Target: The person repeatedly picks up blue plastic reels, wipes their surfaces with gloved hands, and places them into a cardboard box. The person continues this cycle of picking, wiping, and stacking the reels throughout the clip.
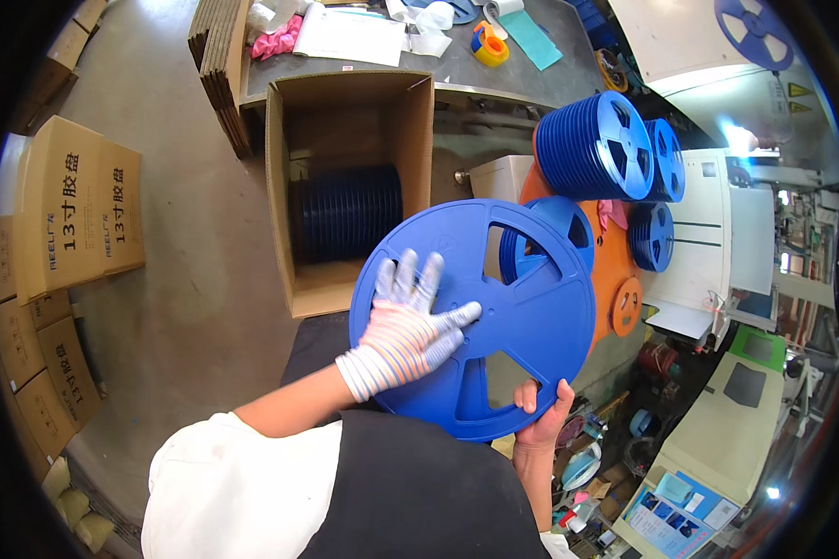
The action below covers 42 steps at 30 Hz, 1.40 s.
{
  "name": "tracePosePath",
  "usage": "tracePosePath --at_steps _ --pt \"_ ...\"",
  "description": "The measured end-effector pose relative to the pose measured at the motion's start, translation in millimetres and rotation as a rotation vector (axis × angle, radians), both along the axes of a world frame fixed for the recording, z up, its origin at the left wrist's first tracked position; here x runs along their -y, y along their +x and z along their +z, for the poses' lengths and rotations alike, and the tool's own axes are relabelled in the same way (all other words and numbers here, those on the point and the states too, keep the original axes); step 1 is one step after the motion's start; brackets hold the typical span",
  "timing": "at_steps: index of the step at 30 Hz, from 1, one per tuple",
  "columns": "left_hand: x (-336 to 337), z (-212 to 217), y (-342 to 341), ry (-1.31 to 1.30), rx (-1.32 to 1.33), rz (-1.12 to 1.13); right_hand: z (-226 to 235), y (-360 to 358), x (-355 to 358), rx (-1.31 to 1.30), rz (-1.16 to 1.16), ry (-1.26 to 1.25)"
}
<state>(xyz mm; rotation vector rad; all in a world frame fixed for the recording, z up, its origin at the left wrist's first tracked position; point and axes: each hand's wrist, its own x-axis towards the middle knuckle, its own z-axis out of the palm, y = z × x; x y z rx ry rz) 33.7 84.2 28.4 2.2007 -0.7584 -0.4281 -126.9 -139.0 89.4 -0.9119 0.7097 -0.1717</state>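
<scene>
A large blue plastic reel (536, 321) with cut-out windows is held in front of my body, its flat side toward me. My left hand (405, 326), in a striped glove with grey fingertips, lies on the reel's face with the fingers spread. My bare right hand (545, 419) grips the rim at the lower right, some fingers showing through a window. Just beyond the reel stands an open cardboard box (419, 135). Inside it, a row of dark blue reels (350, 214) is packed side by side; the held reel hides part of the box's near corner.
Several stacks of blue reels (583, 144) stand on an orange surface (611, 270) at the right, with an orange disc (626, 307) beside them. A grey workbench (550, 23) at the back carries papers and a tape roll (489, 47). Closed cartons (84, 205) line the left.
</scene>
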Motion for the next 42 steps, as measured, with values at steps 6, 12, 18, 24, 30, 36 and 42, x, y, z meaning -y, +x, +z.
tracePosePath --at_steps 6,12,18,24,30,36,42 --pt "-1.8 4.5 1.7 0.104 -0.016 0.023 -4.0 -2.4 0.7 0.007 -0.002 0.012" --pt "-32.0 -14.3 30.7 0.407 0.164 0.273 -7.9 -3.7 -0.2 -0.019 -0.094 0.022" --pt "-62.4 -71.2 28.7 -0.812 -0.995 0.307 -10.4 14.2 0.2 0.045 -0.174 0.128" --pt "-57.2 -54.6 26.9 -0.809 -0.98 0.611 -5.9 53.6 3.1 0.02 -0.164 -0.018" --pt "-94.4 -38.8 37.5 -1.083 -1.303 0.669 -20.1 65.7 7.2 -0.155 -0.199 -0.172" --pt "-161.2 -20.3 48.3 -0.942 -0.975 0.814 -40.9 40.4 16.1 -0.22 -0.211 -0.389" --pt "-168.0 -123.2 63.7 -0.559 -1.011 0.942 -58.3 21.8 18.6 -0.291 -0.279 -0.346"
